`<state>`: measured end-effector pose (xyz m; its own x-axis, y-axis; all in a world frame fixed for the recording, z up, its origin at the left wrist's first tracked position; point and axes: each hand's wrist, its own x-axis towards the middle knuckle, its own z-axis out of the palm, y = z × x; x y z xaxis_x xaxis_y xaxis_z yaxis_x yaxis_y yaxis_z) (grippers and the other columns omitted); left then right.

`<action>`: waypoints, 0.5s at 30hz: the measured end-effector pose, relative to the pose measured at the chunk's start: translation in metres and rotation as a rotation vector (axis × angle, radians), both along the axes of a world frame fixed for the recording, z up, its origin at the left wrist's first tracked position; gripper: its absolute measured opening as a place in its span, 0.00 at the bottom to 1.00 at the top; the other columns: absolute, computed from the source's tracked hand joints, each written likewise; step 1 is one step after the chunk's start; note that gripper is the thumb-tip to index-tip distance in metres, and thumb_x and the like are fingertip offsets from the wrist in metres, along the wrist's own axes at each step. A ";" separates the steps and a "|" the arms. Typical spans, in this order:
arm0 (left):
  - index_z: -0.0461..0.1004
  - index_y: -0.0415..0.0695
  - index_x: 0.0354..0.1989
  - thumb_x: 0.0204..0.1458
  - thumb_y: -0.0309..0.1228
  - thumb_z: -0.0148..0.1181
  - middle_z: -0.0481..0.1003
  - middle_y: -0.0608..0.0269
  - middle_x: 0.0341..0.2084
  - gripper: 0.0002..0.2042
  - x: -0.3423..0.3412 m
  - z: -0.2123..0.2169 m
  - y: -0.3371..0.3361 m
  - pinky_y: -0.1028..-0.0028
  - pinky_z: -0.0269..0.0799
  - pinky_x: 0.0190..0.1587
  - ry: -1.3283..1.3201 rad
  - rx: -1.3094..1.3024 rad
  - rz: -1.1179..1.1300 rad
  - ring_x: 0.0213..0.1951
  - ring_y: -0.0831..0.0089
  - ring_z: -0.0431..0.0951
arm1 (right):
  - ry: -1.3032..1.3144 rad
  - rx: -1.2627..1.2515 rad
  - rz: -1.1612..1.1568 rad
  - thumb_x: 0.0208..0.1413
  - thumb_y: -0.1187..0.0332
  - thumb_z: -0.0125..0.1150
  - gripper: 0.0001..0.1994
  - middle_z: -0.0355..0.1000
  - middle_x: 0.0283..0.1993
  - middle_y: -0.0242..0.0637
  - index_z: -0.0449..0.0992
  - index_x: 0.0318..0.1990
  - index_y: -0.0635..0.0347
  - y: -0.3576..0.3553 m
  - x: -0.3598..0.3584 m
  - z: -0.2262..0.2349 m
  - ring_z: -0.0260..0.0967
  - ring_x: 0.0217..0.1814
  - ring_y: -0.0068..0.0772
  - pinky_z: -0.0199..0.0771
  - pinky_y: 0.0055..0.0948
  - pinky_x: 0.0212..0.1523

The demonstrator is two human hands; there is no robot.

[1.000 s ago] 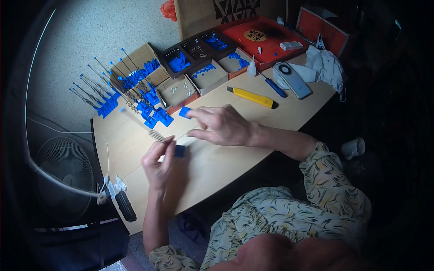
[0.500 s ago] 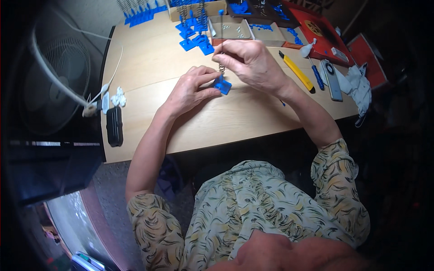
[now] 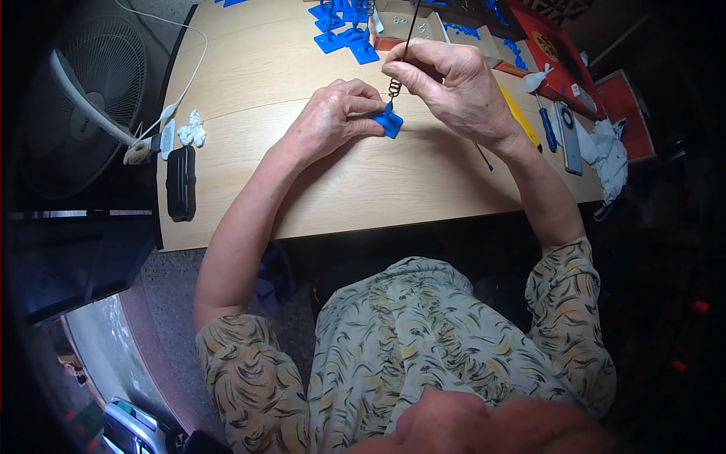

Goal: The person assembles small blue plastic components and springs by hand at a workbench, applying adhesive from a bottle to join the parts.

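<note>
A small square blue plastic base (image 3: 391,126) rests on the table, gripped at its left side by the fingers of my left hand (image 3: 327,121). From its upright stub rises a dark coil spring (image 3: 395,86). A thin dark rod (image 3: 412,32) runs upward above the spring, slightly tilted, its top cut off by the picture's edge. My right hand (image 3: 463,87) is closed in a pinch around the rod just above the coils. The exact join between rod and spring is partly hidden by my fingers.
Several blue bases with springs (image 3: 330,41) stand at the back, beside a shallow box (image 3: 408,29) of small parts. To the right lie a yellow cutter (image 3: 522,117), blue screwdriver (image 3: 547,130), phone (image 3: 569,140) and cloth (image 3: 605,163). A black case (image 3: 181,184) lies left.
The view has shifted, so the table's far items sit higher in the picture. Both hands keep their hold on the base and rod. The rod leans more to the right.
</note>
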<state>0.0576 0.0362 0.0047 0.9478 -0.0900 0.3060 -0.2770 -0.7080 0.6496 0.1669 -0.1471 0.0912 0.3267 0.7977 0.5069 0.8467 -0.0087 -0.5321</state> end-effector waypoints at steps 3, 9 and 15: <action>0.86 0.48 0.45 0.47 0.37 0.74 0.82 0.61 0.45 0.17 0.000 -0.002 0.001 0.63 0.79 0.53 0.000 -0.024 0.005 0.48 0.62 0.80 | 0.023 -0.036 0.024 0.63 0.68 0.65 0.08 0.80 0.29 0.39 0.84 0.40 0.63 -0.003 -0.004 0.009 0.79 0.28 0.26 0.79 0.26 0.30; 0.86 0.49 0.48 0.47 0.37 0.73 0.81 0.63 0.44 0.18 0.002 0.003 -0.001 0.66 0.80 0.51 0.041 -0.030 -0.004 0.49 0.66 0.80 | -0.118 -0.022 0.173 0.60 0.69 0.68 0.06 0.81 0.32 0.36 0.84 0.41 0.60 -0.037 0.013 0.009 0.77 0.29 0.24 0.76 0.26 0.28; 0.86 0.50 0.48 0.47 0.36 0.73 0.82 0.65 0.44 0.17 0.002 0.003 0.002 0.67 0.81 0.51 0.111 -0.076 -0.025 0.48 0.68 0.81 | -0.028 -0.245 0.378 0.54 0.80 0.65 0.15 0.81 0.45 0.38 0.84 0.49 0.57 -0.111 0.033 -0.016 0.78 0.44 0.32 0.79 0.31 0.43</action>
<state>0.0600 0.0380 0.0079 0.9739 -0.0945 0.2065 -0.2175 -0.6496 0.7285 0.2004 -0.2580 0.0751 -0.0214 0.9559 0.2929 0.8286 0.1808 -0.5298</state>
